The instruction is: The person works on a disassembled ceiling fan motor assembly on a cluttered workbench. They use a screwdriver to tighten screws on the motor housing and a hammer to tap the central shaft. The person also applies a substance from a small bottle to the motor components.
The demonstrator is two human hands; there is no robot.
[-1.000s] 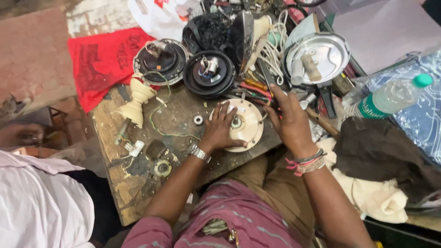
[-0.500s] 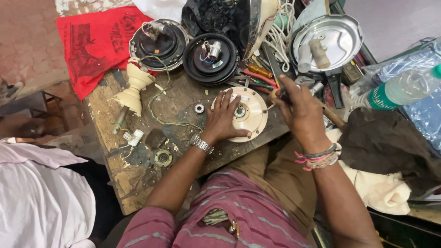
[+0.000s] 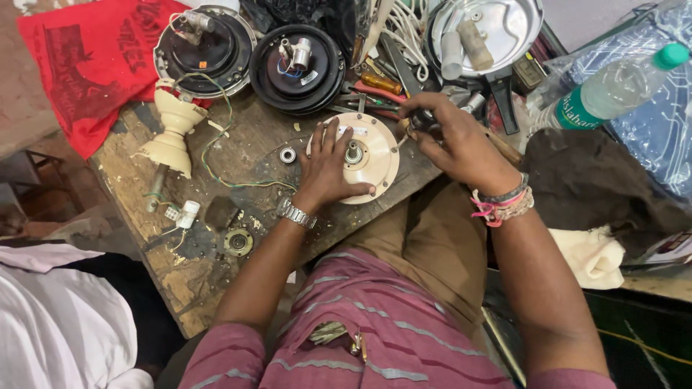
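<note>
Two bare hands work a cream motor cover at the near edge of a scarred wooden bench, head cam looking straight down. Left hand lies flat on the cover's left half, fingers spread wide, palm pressing it down; nothing gripped. Right hand, just beside the cover's upper right rim, has fingers curled tight round a small dark tool; what kind can't be told. The cover's hub shows between the 2 hands.

A loose bearing sits just left of the cover, touching neither hand. Behind it, 2 black round motor housings: the left one w/ wires trailing out, the right one holding a small capacitor & blue wire. Far right at back, a steel pan holds 2 pale cylindrical parts. Pliers & screwdrivers are piled between pan & housings.

Left of centre, a cream canopy on a rod lies tilted; near it a small white connector & a ring-shaped part. Red cloth covers the bench's far left corner. At right, a clear bottle w/ green cap lies on blue plastic, above a dark cloth. Another person's white sleeve shows bottom left.
</note>
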